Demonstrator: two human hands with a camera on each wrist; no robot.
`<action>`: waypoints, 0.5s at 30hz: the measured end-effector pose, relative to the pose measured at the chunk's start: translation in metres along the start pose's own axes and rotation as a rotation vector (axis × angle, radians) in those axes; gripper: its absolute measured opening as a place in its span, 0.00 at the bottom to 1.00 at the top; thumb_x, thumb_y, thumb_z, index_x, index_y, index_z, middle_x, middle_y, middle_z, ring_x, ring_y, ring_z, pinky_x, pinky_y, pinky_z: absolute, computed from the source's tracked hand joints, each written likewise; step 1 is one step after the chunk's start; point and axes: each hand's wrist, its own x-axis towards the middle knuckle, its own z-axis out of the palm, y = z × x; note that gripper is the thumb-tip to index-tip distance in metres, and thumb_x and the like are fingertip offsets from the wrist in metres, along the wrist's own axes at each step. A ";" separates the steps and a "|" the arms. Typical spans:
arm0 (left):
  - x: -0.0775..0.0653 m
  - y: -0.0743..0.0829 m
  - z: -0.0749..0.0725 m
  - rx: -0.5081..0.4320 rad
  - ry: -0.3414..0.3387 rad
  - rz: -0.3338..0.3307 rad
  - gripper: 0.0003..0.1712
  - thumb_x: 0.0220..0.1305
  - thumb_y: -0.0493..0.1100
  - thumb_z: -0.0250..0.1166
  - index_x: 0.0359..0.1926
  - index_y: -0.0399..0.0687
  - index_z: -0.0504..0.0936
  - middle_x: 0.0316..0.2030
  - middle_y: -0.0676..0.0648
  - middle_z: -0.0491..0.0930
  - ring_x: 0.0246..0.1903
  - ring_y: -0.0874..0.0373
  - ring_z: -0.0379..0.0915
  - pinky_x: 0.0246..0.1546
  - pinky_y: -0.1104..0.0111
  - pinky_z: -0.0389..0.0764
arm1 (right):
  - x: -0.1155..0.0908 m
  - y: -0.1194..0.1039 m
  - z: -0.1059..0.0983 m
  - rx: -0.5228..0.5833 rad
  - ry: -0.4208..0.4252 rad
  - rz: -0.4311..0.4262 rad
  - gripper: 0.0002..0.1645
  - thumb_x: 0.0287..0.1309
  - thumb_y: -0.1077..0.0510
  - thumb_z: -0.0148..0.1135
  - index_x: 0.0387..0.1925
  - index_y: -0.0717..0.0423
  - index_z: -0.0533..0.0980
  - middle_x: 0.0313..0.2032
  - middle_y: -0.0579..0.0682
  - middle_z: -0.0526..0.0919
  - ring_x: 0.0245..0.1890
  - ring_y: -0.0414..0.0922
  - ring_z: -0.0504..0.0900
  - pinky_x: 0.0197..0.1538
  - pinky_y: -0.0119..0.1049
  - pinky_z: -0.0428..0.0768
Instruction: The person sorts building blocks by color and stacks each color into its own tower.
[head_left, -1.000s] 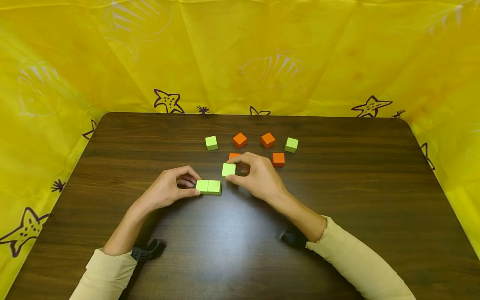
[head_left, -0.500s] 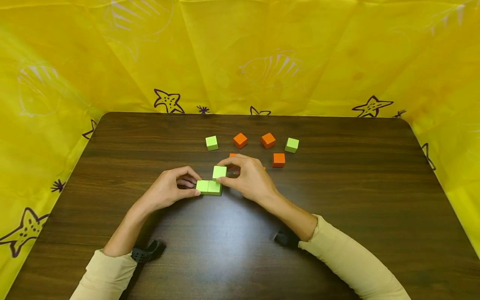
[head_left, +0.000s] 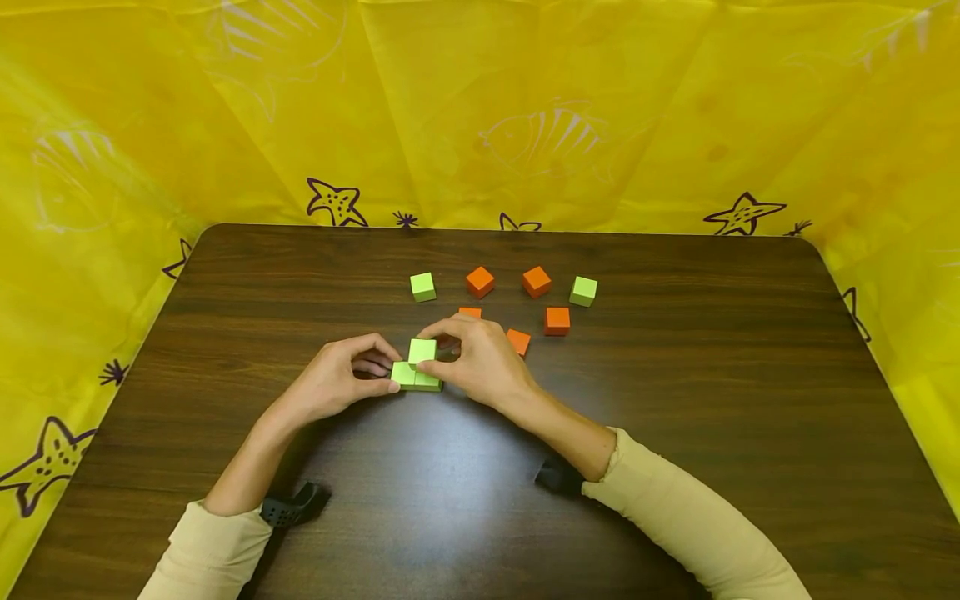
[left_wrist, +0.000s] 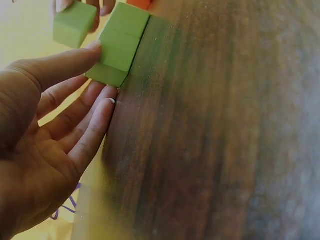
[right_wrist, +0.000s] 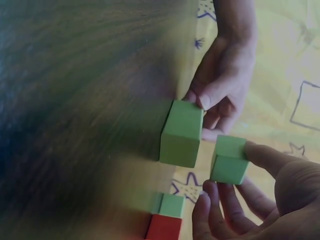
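Two light green cubes [head_left: 403,376] lie side by side on the dark wooden table, forming a short row. My left hand [head_left: 337,379] holds the row at its left end, thumb at the near side and fingers behind. Between thumb and fingertips, my right hand [head_left: 487,365] pinches another green cube [head_left: 422,351]. In the right wrist view this held cube [right_wrist: 230,160] hangs above the row [right_wrist: 182,132] with a gap between them. The left wrist view also shows the held cube [left_wrist: 74,24] apart from the row [left_wrist: 120,42].
Behind the hands, a green cube [head_left: 423,286], two orange cubes [head_left: 480,282] and another green cube [head_left: 583,291] lie spread out. Closer in are orange cubes [head_left: 557,321], one partly hidden by the right hand. Yellow patterned cloth [head_left: 540,125] surrounds the table [head_left: 712,358].
My right hand has carried its green cube leftward and slightly nearer, from right of the row to over it. An orange cube behind that hand has come into view. The left hand stays put.
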 end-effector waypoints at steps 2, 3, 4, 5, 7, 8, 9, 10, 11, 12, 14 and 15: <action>0.000 0.000 0.000 -0.005 -0.002 0.001 0.16 0.55 0.36 0.76 0.43 0.49 0.83 0.42 0.47 0.83 0.41 0.55 0.82 0.43 0.68 0.84 | 0.000 -0.001 0.002 -0.007 -0.004 0.001 0.18 0.52 0.52 0.77 0.46 0.48 0.85 0.42 0.41 0.84 0.41 0.39 0.84 0.38 0.27 0.80; 0.000 0.000 0.000 -0.008 -0.003 0.003 0.16 0.55 0.36 0.76 0.44 0.48 0.83 0.42 0.46 0.83 0.41 0.54 0.82 0.43 0.68 0.84 | 0.001 -0.001 0.002 -0.009 -0.007 0.002 0.18 0.52 0.52 0.77 0.46 0.48 0.85 0.42 0.41 0.84 0.41 0.39 0.84 0.39 0.27 0.80; 0.000 0.000 0.000 -0.011 -0.004 0.004 0.16 0.55 0.36 0.76 0.44 0.47 0.83 0.42 0.46 0.83 0.42 0.54 0.82 0.43 0.67 0.84 | 0.001 -0.001 0.003 -0.010 -0.010 0.003 0.18 0.52 0.52 0.77 0.46 0.48 0.85 0.42 0.41 0.84 0.41 0.39 0.84 0.39 0.27 0.80; 0.000 0.000 0.000 -0.015 -0.006 0.005 0.16 0.55 0.37 0.76 0.44 0.46 0.82 0.43 0.45 0.83 0.42 0.53 0.82 0.43 0.67 0.84 | 0.001 -0.002 0.004 -0.008 -0.011 0.001 0.18 0.52 0.52 0.77 0.46 0.49 0.85 0.42 0.42 0.84 0.41 0.40 0.84 0.39 0.27 0.80; 0.000 -0.001 0.000 -0.022 -0.008 0.003 0.15 0.56 0.37 0.76 0.44 0.45 0.82 0.43 0.45 0.83 0.42 0.53 0.82 0.43 0.67 0.84 | 0.002 -0.002 0.005 -0.009 -0.014 -0.001 0.19 0.52 0.52 0.77 0.46 0.49 0.85 0.41 0.42 0.84 0.41 0.40 0.84 0.38 0.27 0.80; 0.000 -0.001 0.000 -0.024 -0.009 0.001 0.16 0.56 0.37 0.76 0.44 0.45 0.82 0.43 0.44 0.83 0.42 0.53 0.82 0.43 0.67 0.84 | 0.002 -0.002 0.006 -0.011 -0.017 -0.004 0.19 0.52 0.52 0.77 0.46 0.50 0.85 0.41 0.43 0.84 0.41 0.40 0.84 0.38 0.27 0.80; 0.000 -0.001 0.000 -0.026 -0.009 -0.001 0.16 0.56 0.37 0.76 0.44 0.45 0.82 0.43 0.44 0.82 0.42 0.52 0.82 0.44 0.67 0.84 | 0.002 -0.003 0.006 -0.015 -0.019 -0.005 0.19 0.52 0.52 0.77 0.46 0.50 0.85 0.41 0.43 0.84 0.40 0.40 0.84 0.38 0.27 0.80; 0.000 0.000 0.000 -0.028 -0.010 -0.003 0.16 0.56 0.37 0.76 0.44 0.45 0.82 0.43 0.44 0.82 0.43 0.53 0.82 0.44 0.67 0.84 | 0.002 -0.003 0.007 -0.017 -0.020 -0.006 0.19 0.51 0.52 0.77 0.46 0.50 0.85 0.41 0.43 0.84 0.40 0.40 0.84 0.38 0.27 0.80; 0.000 0.000 0.000 -0.028 -0.011 -0.006 0.16 0.56 0.38 0.76 0.44 0.45 0.82 0.43 0.44 0.82 0.43 0.52 0.82 0.44 0.67 0.84 | 0.002 -0.003 0.007 -0.023 -0.020 -0.005 0.19 0.51 0.52 0.77 0.46 0.50 0.85 0.41 0.42 0.84 0.40 0.39 0.83 0.38 0.27 0.80; 0.000 0.000 0.000 -0.027 -0.012 -0.006 0.16 0.56 0.38 0.76 0.44 0.45 0.82 0.43 0.44 0.82 0.43 0.53 0.82 0.44 0.67 0.84 | 0.002 -0.003 0.008 -0.028 -0.022 -0.004 0.20 0.51 0.52 0.77 0.47 0.49 0.85 0.41 0.42 0.84 0.40 0.39 0.83 0.37 0.27 0.79; -0.001 0.001 0.000 -0.026 -0.013 -0.006 0.16 0.56 0.38 0.75 0.44 0.45 0.82 0.43 0.44 0.82 0.43 0.53 0.82 0.44 0.67 0.84 | 0.003 -0.004 0.009 -0.036 -0.028 -0.005 0.20 0.51 0.51 0.77 0.47 0.49 0.85 0.41 0.42 0.84 0.39 0.38 0.83 0.37 0.27 0.79; -0.001 0.001 0.000 -0.025 -0.013 -0.006 0.15 0.56 0.38 0.75 0.44 0.45 0.82 0.43 0.44 0.82 0.43 0.53 0.82 0.44 0.67 0.84 | 0.003 -0.004 0.010 -0.040 -0.030 -0.006 0.20 0.51 0.51 0.78 0.47 0.49 0.85 0.41 0.42 0.84 0.39 0.38 0.83 0.37 0.27 0.79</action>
